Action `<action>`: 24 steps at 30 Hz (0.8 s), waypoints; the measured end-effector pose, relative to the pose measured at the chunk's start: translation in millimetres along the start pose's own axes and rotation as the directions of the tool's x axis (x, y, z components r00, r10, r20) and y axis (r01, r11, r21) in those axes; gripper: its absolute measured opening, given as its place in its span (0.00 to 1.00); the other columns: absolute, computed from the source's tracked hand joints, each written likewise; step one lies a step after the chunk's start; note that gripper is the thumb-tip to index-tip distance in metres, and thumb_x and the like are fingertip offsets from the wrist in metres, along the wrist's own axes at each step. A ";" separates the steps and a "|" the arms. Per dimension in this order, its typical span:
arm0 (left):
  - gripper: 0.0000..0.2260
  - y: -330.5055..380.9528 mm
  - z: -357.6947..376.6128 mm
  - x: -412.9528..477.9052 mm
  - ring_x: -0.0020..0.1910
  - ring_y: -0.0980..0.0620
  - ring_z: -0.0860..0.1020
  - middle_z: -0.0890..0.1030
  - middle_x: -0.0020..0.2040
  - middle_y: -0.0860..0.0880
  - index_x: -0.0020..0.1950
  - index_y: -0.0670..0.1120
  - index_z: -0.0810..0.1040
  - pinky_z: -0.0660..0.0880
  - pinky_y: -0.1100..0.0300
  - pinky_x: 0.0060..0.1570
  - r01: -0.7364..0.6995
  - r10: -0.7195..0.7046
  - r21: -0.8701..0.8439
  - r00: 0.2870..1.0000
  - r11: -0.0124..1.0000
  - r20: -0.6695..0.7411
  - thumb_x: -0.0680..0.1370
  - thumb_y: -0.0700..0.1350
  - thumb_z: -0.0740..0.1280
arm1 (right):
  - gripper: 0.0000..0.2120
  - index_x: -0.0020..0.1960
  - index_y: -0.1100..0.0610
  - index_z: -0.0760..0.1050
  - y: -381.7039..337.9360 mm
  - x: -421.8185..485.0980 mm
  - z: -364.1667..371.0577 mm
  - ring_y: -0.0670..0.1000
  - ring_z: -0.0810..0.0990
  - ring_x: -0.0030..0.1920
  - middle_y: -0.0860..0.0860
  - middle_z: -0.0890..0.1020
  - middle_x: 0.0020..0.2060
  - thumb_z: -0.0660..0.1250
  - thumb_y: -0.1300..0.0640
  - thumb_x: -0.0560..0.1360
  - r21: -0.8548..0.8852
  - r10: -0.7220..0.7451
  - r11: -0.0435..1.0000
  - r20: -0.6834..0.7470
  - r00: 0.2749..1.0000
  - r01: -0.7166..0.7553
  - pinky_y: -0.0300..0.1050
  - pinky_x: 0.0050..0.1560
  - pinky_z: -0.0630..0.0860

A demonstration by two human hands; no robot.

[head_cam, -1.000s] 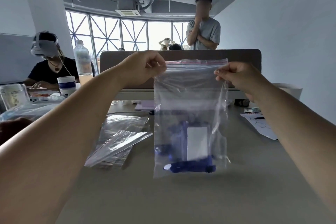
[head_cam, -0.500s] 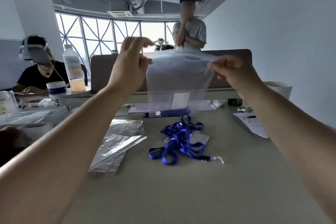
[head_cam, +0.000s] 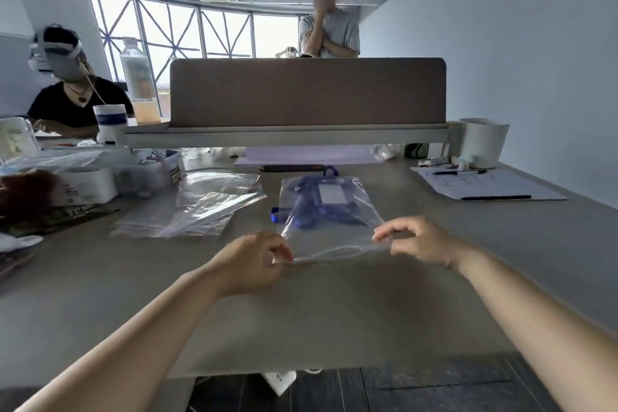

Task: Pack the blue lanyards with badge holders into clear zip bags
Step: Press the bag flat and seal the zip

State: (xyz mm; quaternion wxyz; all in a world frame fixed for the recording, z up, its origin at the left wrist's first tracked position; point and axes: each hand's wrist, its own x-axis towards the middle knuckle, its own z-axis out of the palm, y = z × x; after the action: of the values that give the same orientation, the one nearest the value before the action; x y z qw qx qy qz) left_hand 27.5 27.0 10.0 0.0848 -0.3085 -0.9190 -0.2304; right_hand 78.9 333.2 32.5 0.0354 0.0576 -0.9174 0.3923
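- Bench (head_cam: 334, 311) is carrying the clear zip bag (head_cam: 334, 241), which is lying flat, its long axis running away from the person and its mouth edge nearest.
- Left hand (head_cam: 254, 264) and right hand (head_cam: 421, 241) are each pinching a mouth corner, the grip closing on plastic, both equally near.
- Blue lanyard (head_cam: 321, 214) and white badge holder (head_cam: 331, 194) are bunching at the bag's far end.
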 end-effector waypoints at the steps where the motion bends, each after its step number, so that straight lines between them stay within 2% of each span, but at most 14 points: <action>1: 0.16 1.5 0.6 -2.4 0.48 0.58 0.78 0.80 0.45 0.58 0.45 0.56 0.80 0.74 0.57 0.54 0.006 -0.006 -0.015 1.000 1.000 0.000 0.64 0.58 0.59 | 0.11 0.46 0.47 0.81 -1.4 -1.5 1.4 0.51 0.80 0.49 0.52 0.83 0.48 0.66 0.56 0.66 0.017 0.014 1.000 0.031 0.999 -0.015 0.37 0.49 0.72; 3: 0.20 2.9 2.7 -2.6 0.51 0.56 0.77 0.80 0.48 0.57 0.46 0.56 0.80 0.72 0.56 0.57 0.004 -0.005 -0.010 0.999 1.000 -0.037 0.64 0.63 0.56 | 0.11 0.49 0.45 0.79 -5.3 -1.2 8.0 0.49 0.77 0.46 0.53 0.82 0.46 0.65 0.52 0.69 0.055 0.020 0.998 0.022 1.000 -0.021 0.39 0.48 0.70; 5: 0.23 7.5 5.3 1.3 0.61 0.54 0.73 0.78 0.58 0.57 0.54 0.57 0.79 0.67 0.57 0.64 -0.016 0.019 0.052 0.998 0.999 -0.064 0.69 0.65 0.54 | 0.11 0.58 0.44 0.76 -4.9 4.5 18.6 0.47 0.76 0.59 0.49 0.80 0.56 0.63 0.50 0.77 -0.005 -0.020 1.000 -0.012 1.000 0.020 0.43 0.62 0.69; 7: 0.19 12.1 10.1 4.1 0.70 0.55 0.65 0.69 0.70 0.59 0.65 0.59 0.73 0.59 0.58 0.70 -0.015 0.012 0.152 1.000 0.988 0.024 0.77 0.61 0.55 | 0.19 0.69 0.44 0.68 -1.0 9.1 30.0 0.47 0.63 0.72 0.46 0.69 0.70 0.58 0.45 0.79 -0.197 -0.051 0.978 0.060 0.997 0.062 0.49 0.73 0.59; 9: 0.18 11.5 16.5 5.8 0.72 0.57 0.62 0.66 0.72 0.60 0.70 0.60 0.68 0.56 0.59 0.71 -0.032 0.004 0.222 0.992 0.974 0.125 0.80 0.58 0.54 | 0.23 0.72 0.43 0.63 3.0 11.3 38.3 0.45 0.55 0.75 0.43 0.61 0.74 0.54 0.41 0.79 -0.404 -0.035 0.911 0.129 0.991 0.085 0.51 0.75 0.52; 11: 0.17 8.7 16.7 7.1 0.70 0.57 0.66 0.71 0.68 0.61 0.65 0.60 0.72 0.60 0.58 0.69 -0.007 -0.013 0.217 0.996 0.976 0.094 0.79 0.60 0.54 | 0.21 0.68 0.42 0.68 4.9 14.0 37.5 0.45 0.62 0.72 0.41 0.67 0.71 0.55 0.39 0.78 -0.465 -0.085 0.878 0.077 0.993 0.111 0.51 0.73 0.56; 13: 0.17 8.1 13.4 15.3 0.65 0.54 0.70 0.75 0.62 0.60 0.59 0.59 0.76 0.63 0.57 0.65 0.033 -0.030 0.198 0.999 0.980 -0.019 0.77 0.62 0.53 | 0.21 0.63 0.43 0.74 4.0 21.1 32.7 0.46 0.70 0.67 0.41 0.75 0.65 0.56 0.37 0.76 -0.404 -0.171 0.905 -0.067 0.983 0.130 0.52 0.70 0.63; 15: 0.21 10.6 11.0 28.6 0.69 0.53 0.65 0.71 0.68 0.60 0.62 0.60 0.74 0.59 0.55 0.69 0.073 -0.066 0.143 0.996 0.987 -0.051 0.76 0.64 0.51 | 0.23 0.67 0.43 0.70 2.4 32.2 30.6 0.48 0.67 0.70 0.43 0.70 0.70 0.55 0.37 0.76 -0.402 -0.187 0.907 -0.123 0.975 0.123 0.53 0.71 0.61; 16: 0.23 10.6 11.6 35.4 0.73 0.54 0.60 0.65 0.72 0.60 0.68 0.61 0.69 0.54 0.55 0.72 0.087 -0.087 0.151 0.996 0.985 -0.002 0.77 0.64 0.49 | 0.25 0.71 0.43 0.65 2.3 37.5 31.6 0.48 0.61 0.73 0.44 0.64 0.73 0.54 0.37 0.77 -0.427 -0.156 0.898 -0.091 0.984 0.104 0.53 0.73 0.56; 18: 0.26 13.3 15.3 47.6 0.76 0.54 0.51 0.56 0.77 0.58 0.74 0.59 0.60 0.48 0.52 0.74 0.024 -0.086 0.282 0.975 0.959 0.207 0.78 0.63 0.43 | 0.28 0.75 0.43 0.55 2.0 44.7 35.4 0.47 0.51 0.76 0.44 0.54 0.76 0.49 0.36 0.77 -0.534 -0.041 0.843 0.063 0.997 0.068 0.53 0.75 0.46; 20: 0.25 13.7 17.9 55.9 0.74 0.50 0.60 0.65 0.73 0.54 0.70 0.57 0.67 0.57 0.50 0.70 -0.074 -0.035 0.356 0.956 0.931 0.291 0.78 0.61 0.44 | 0.29 0.75 0.45 0.57 3.6 53.2 34.6 0.49 0.53 0.76 0.45 0.56 0.76 0.51 0.35 0.77 -0.608 -0.009 0.789 0.127 0.992 0.085 0.54 0.75 0.46; 22: 0.17 16.9 10.1 71.0 0.65 0.49 0.69 0.74 0.62 0.56 0.58 0.57 0.75 0.64 0.53 0.63 -0.025 -0.020 0.344 0.992 0.939 0.128 0.79 0.60 0.51 | 0.27 0.70 0.47 0.67 -0.7 66.5 25.8 0.51 0.66 0.70 0.46 0.69 0.70 0.56 0.36 0.75 -0.580 -0.154 0.808 -0.032 0.988 0.108 0.51 0.69 0.60; 23: 0.15 16.7 6.5 82.0 0.66 0.49 0.68 0.73 0.63 0.56 0.58 0.57 0.74 0.63 0.53 0.63 0.022 -0.034 0.306 0.999 0.952 0.032 0.78 0.59 0.54 | 0.26 0.68 0.47 0.69 -2.8 76.4 21.8 0.51 0.69 0.68 0.46 0.71 0.68 0.57 0.36 0.75 -0.557 -0.209 0.824 -0.128 0.969 0.104 0.49 0.65 0.63; 24: 0.16 14.3 6.4 92.2 0.70 0.49 0.63 0.69 0.69 0.56 0.63 0.58 0.72 0.59 0.53 0.67 0.044 -0.043 0.281 0.999 0.959 -0.010 0.78 0.59 0.54 | 0.26 0.69 0.46 0.67 -4.1 86.9 19.6 0.51 0.67 0.69 0.46 0.69 0.69 0.57 0.36 0.75 -0.534 -0.227 0.839 -0.174 0.958 0.102 0.48 0.64 0.63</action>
State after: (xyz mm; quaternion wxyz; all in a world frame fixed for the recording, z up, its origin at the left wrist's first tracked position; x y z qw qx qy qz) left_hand -37.2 88.7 37.2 0.1244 -0.2725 -0.9489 -0.0997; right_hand -7.0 309.4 31.4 0.1896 0.0792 -0.9701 0.1294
